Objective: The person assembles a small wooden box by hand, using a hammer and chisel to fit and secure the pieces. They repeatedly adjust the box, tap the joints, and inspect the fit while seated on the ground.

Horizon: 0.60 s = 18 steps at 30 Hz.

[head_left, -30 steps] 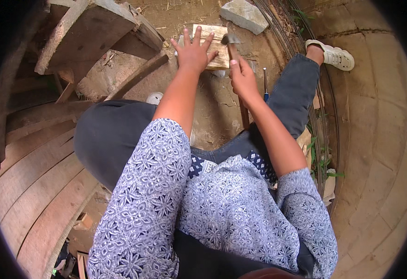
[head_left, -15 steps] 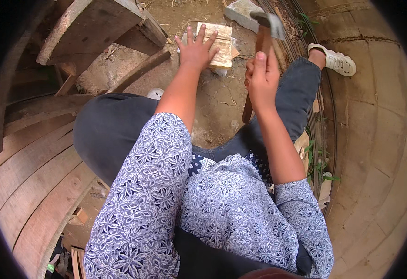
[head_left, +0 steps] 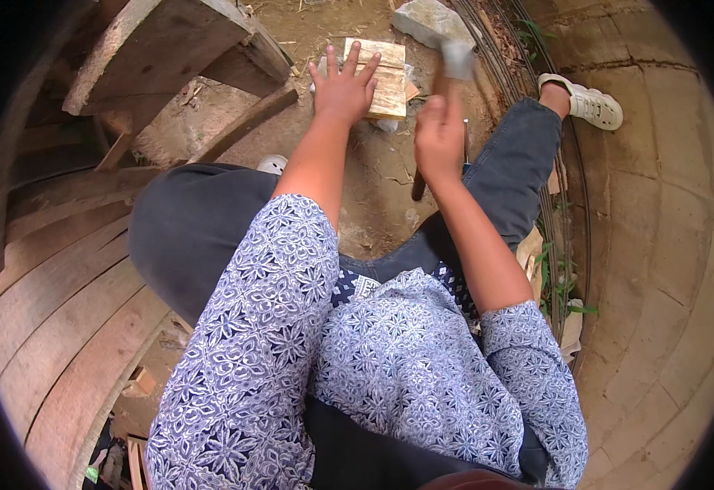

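My left hand (head_left: 344, 88) lies on the left side of a small pale wooden piece (head_left: 388, 80), its fingers spread apart. The piece is made of boards with a seam across it and rests low over the dirt ground. To the right, my right hand (head_left: 439, 140) is wrapped round the wooden handle of a hammer (head_left: 455, 62). The hammer's metal head is raised and blurred by motion, up and right of the wooden piece and apart from it. The lower end of the handle sticks out below my fist.
A grey stone block (head_left: 426, 22) lies beyond the hammer. Stacked planks (head_left: 71, 327) and a rough timber frame (head_left: 157, 57) fill the left. Thin rods (head_left: 543, 204) run along the foot of the wall (head_left: 659, 188) on the right. A thin upright tool shows behind my right wrist.
The hammer and my right hand have moved left and slightly down, closer to the wooden piece. My left hand has stayed in place.
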{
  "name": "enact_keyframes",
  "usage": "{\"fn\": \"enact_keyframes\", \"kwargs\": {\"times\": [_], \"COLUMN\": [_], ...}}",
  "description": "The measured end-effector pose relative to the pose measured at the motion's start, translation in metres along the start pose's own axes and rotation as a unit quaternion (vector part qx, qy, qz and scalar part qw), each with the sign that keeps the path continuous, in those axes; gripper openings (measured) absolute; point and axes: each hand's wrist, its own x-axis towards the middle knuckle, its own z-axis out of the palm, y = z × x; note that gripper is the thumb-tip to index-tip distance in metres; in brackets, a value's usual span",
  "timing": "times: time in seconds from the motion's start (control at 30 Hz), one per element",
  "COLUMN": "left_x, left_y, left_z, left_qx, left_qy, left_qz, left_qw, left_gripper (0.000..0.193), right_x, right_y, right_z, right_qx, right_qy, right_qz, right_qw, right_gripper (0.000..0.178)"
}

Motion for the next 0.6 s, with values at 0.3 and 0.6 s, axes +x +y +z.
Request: {"fn": "enact_keyframes", "kwargs": {"times": [0.3, 0.6], "left_x": [-0.001, 0.0], "left_y": [0.0, -0.002], "left_z": [-0.001, 0.004], "left_qx": [0.005, -0.012], "left_qy": [-0.007, -0.007], "left_qz": [-0.004, -0.005], "left_qw": [1.0, 1.0], "left_gripper": [0.053, 0.053], "right_x": [-0.005, 0.004], "right_y": [-0.065, -0.06], "right_z": [-0.007, -0.009], "right_qx": [0.199, 0.17], "right_qy": [-0.022, -0.042], "right_qz": [0.014, 0.085], "right_qw": [0.98, 0.981], "right_gripper": [0.047, 0.029]}}
